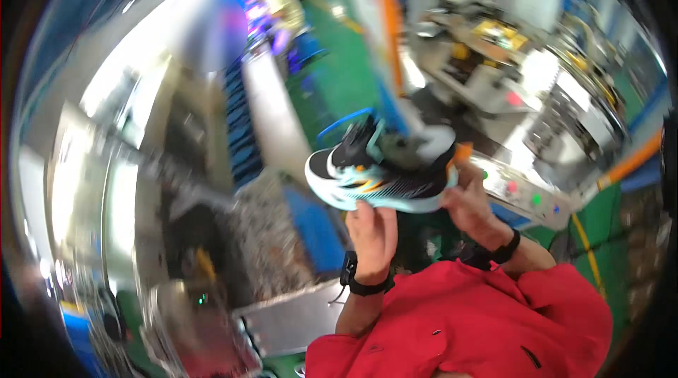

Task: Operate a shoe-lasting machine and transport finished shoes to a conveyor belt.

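Clearly light and stiff-soled, the black-and-teal sneaker (385,173) sits pinched underneath by the left hand (372,233), while the right hand (470,208) clasps its heel at three o'clock.

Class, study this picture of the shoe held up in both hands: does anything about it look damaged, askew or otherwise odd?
Nothing stands out. The shoe lies on its side between the left hand and the right hand, toe to the left. Its pale sole looks whole, though the picture is too blurred to show small flaws.
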Tool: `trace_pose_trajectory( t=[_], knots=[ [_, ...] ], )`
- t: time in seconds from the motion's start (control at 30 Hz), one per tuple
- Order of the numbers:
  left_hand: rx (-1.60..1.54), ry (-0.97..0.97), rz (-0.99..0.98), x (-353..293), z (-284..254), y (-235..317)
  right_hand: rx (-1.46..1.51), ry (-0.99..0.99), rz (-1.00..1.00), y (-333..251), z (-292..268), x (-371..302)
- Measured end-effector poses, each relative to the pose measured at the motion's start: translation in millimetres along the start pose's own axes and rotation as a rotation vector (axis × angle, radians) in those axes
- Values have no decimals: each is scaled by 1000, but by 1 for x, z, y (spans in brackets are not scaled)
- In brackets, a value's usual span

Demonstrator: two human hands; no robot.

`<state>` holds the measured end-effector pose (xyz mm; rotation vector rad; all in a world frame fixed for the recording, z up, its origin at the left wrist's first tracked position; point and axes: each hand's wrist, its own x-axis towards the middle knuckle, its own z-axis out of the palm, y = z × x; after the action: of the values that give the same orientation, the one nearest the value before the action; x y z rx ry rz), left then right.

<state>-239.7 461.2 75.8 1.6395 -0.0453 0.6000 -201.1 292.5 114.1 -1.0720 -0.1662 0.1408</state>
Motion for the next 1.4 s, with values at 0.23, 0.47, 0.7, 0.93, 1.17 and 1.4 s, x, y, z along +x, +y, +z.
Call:
trace_pose_trajectory(
  t=[0.23,0.47,0.7,0.93,1.17,1.4],
  knots=[
    [-868,-218,-494,43,113,-23,-466,-26,31,-90,-91,-19],
    [-390,-886,-318,44,315,11,-386,535,-144,-115,-272,-28],
    [-237,-1121,-292,65,546,-28,-454,1077,-305,-165,-424,-71],
    [337,-899,-261,42,755,-99,-559,1338,-418,-211,-493,-112],
    [616,-626,-211,59,782,-159,-844,1457,-258,-230,-516,-121],
    [-504,-582,-1136,85,676,-146,-1085,1117,70,-315,-607,36]
  ],
)
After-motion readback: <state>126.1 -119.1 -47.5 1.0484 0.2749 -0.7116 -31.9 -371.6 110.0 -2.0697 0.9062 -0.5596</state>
